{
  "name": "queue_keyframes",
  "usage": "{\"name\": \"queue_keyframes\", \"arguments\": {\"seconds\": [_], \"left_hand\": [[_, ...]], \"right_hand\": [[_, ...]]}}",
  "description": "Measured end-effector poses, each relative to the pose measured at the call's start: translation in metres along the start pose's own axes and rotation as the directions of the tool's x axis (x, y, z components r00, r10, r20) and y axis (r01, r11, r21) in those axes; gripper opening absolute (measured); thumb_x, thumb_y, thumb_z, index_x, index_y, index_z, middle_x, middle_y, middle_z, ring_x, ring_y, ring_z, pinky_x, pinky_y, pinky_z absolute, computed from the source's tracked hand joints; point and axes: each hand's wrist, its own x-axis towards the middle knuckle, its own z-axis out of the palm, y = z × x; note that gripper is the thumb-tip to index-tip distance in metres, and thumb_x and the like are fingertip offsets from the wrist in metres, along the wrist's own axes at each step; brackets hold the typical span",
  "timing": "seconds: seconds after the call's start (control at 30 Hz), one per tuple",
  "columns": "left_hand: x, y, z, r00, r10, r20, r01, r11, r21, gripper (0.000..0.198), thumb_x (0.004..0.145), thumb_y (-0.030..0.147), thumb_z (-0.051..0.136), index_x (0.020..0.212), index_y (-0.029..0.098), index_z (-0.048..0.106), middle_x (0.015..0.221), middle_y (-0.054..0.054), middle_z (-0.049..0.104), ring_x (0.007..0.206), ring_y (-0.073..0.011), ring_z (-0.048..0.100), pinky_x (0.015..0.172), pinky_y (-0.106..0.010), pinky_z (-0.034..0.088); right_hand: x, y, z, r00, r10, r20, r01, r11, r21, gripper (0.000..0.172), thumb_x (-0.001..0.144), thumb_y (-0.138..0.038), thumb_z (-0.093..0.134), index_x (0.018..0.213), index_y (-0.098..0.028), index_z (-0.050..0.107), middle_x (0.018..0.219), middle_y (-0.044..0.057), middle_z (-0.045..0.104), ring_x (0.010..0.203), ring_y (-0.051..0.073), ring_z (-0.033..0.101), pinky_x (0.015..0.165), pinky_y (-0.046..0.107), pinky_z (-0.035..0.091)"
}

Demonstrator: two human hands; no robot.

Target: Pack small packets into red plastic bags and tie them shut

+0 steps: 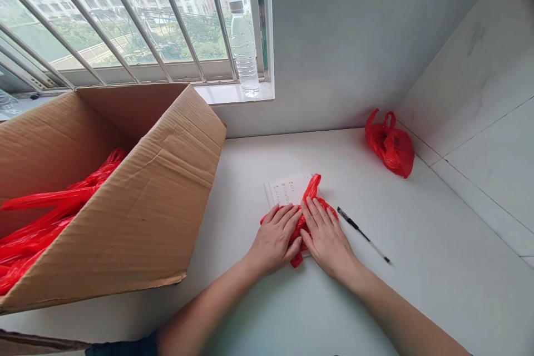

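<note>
A crumpled red plastic bag (312, 188) lies under both of my palms on the white table. My left hand (276, 236) rests flat on its left part, fingers stretched out. Over the right part lies my right hand (327, 235), also flat with its fingers extended. The two thumbs nearly meet, and red plastic shows between the hands and beyond the fingertips. Beneath the bag is a sheet of paper with writing (287, 189), partly covered. A black and clear pen (364, 235) lies just right of my right hand.
At the left stands a large open cardboard box (167, 194) with red plastic bags (62, 217) inside. A tied red bag (390, 144) sits by the wall at the back right. A clear water bottle (245, 50) stands on the window sill (225, 94) before a barred window.
</note>
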Motion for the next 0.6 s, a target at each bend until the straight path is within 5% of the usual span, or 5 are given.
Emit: {"name": "queue_keyframes", "arguments": {"seconds": [0.2,0.37,0.5,0.6], "left_hand": [[0.000,-0.003,0.002,1.000,0.002,-0.030,-0.002,1.000,-0.011,0.054,0.093,0.030,0.049,0.145,0.017,0.043,0.150,-0.010,0.048,0.141,-0.0257,0.042,0.121,-0.049,0.028],[0.000,-0.009,-0.001,0.994,0.000,-0.106,-0.017,0.986,-0.164,0.041,0.096,0.034,0.049,0.135,0.022,0.053,0.140,-0.008,0.059,0.134,-0.0241,0.050,0.117,-0.048,0.035],[-0.001,-0.010,-0.008,0.967,-0.158,-0.201,0.083,0.937,-0.338,0.030,0.101,0.034,0.043,0.123,0.024,0.061,0.119,-0.006,0.069,0.112,-0.0209,0.063,0.099,-0.040,0.050],[-0.002,-0.013,-0.014,0.915,-0.295,-0.274,0.185,0.913,-0.363,0.029,0.102,0.034,0.042,0.115,0.023,0.064,0.113,-0.005,0.069,0.105,-0.0198,0.064,0.093,-0.036,0.050]], "right_hand": [[0.003,0.001,0.004,1.000,-0.007,0.007,0.007,1.000,0.004,0.057,0.102,-0.033,0.031,0.156,-0.014,0.027,0.162,0.009,0.024,0.150,0.026,0.021,0.120,0.052,0.025],[0.011,0.021,-0.014,0.994,-0.107,-0.005,0.106,0.980,0.169,0.062,0.100,-0.041,0.040,0.156,-0.016,0.027,0.158,0.010,0.036,0.147,0.024,0.030,0.117,0.046,0.033],[0.015,0.037,-0.039,0.990,-0.049,-0.130,0.079,0.969,0.233,0.051,0.097,-0.036,0.050,0.146,-0.022,0.044,0.141,0.010,0.056,0.130,0.025,0.051,0.111,0.046,0.038],[0.016,0.043,-0.047,0.995,0.014,-0.099,0.014,0.961,0.276,0.028,0.096,-0.033,0.052,0.121,-0.025,0.063,0.115,0.006,0.069,0.102,0.021,0.065,0.092,0.038,0.050]]}}
